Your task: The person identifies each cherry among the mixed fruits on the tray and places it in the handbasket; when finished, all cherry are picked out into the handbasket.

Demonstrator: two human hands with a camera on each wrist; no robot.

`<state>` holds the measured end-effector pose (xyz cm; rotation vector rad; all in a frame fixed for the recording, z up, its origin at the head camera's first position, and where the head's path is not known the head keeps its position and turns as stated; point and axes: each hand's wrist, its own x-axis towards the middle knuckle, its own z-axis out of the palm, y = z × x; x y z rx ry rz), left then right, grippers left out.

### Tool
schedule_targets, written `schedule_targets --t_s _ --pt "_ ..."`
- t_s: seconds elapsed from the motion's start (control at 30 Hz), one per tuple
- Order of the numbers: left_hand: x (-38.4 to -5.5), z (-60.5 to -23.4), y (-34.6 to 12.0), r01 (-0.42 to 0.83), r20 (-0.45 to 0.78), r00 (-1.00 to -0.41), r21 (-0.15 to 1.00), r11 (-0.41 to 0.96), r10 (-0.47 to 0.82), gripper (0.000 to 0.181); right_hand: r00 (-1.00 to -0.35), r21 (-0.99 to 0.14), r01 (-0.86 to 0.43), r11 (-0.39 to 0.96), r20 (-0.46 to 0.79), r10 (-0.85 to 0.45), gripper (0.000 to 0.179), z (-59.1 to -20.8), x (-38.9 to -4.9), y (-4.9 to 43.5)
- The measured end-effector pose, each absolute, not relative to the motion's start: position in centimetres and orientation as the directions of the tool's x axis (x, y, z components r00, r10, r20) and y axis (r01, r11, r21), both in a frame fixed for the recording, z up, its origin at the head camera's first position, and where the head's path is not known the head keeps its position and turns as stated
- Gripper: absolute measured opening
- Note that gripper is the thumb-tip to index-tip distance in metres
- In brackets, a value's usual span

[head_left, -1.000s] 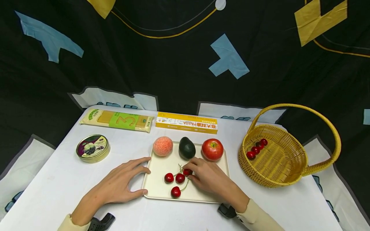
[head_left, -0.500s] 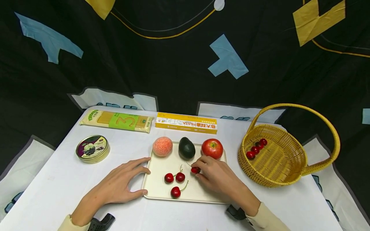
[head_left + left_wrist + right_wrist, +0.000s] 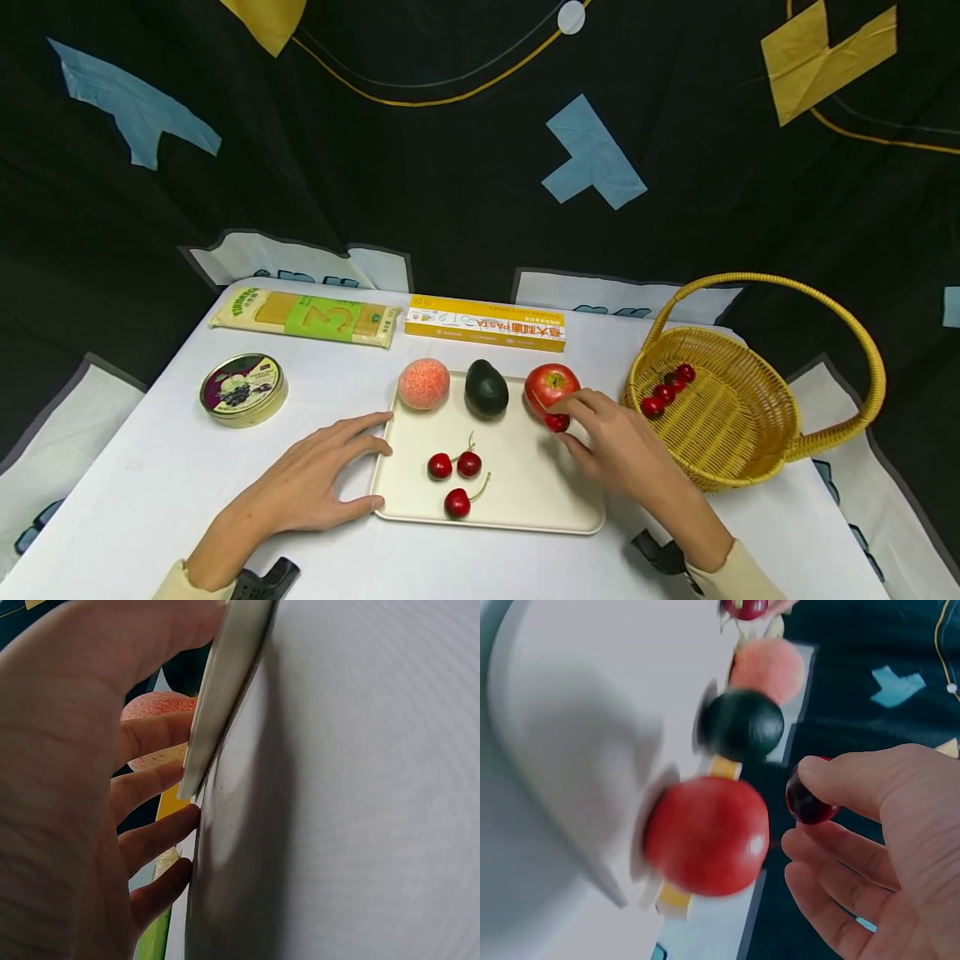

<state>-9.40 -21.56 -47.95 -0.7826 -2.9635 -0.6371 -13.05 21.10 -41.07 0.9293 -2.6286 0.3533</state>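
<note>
My right hand (image 3: 630,446) pinches a dark red cherry (image 3: 810,796) between thumb and fingers, above the right side of the cream tray (image 3: 525,508). In the head view that cherry is in front of the red apple (image 3: 550,388). My left hand (image 3: 315,475) rests at the tray's left edge, its thumb and some fingertips touching the rim, fingers spread. Three cherries (image 3: 457,502) with stems lie on the tray. Along its back side stand a pinkish peach (image 3: 423,384), a dark green avocado (image 3: 486,390) and the apple.
Right of the tray stands a yellow wicker basket (image 3: 712,425) with a tall handle; several cherries (image 3: 664,394) lie inside. Behind the tray are a pasta box (image 3: 485,323) and a bag of pasta (image 3: 307,316). A round tin (image 3: 242,390) stands at the left.
My right hand has lifted a cherry from the group on the tray and carried it right, towards the apple and basket. The left hand has stayed at the tray's edge.
</note>
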Motion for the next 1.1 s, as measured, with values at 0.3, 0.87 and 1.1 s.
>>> schedule_targets --t_s 0.3,0.87,1.1 --pt "-9.3 -47.8 -21.5 0.47 0.108 -0.878 0.381 0.796 0.466 0.048 -0.775 -0.181 -0.579 0.795 0.423 -0.469 0.042 -40.3 -13.5 24.6" --pt "-9.3 -48.0 -21.5 0.479 0.123 -0.874 0.374 0.794 0.47 0.048 -0.844 -0.172 -0.411 0.895 0.442 -0.303 0.043 -41.0 -15.0 31.9" --pt "-9.4 -48.0 -21.5 0.479 0.122 -0.874 0.377 0.793 0.47 0.048 -0.853 -0.151 -0.381 0.912 0.437 -0.284 0.046 -41.5 -15.4 34.0"
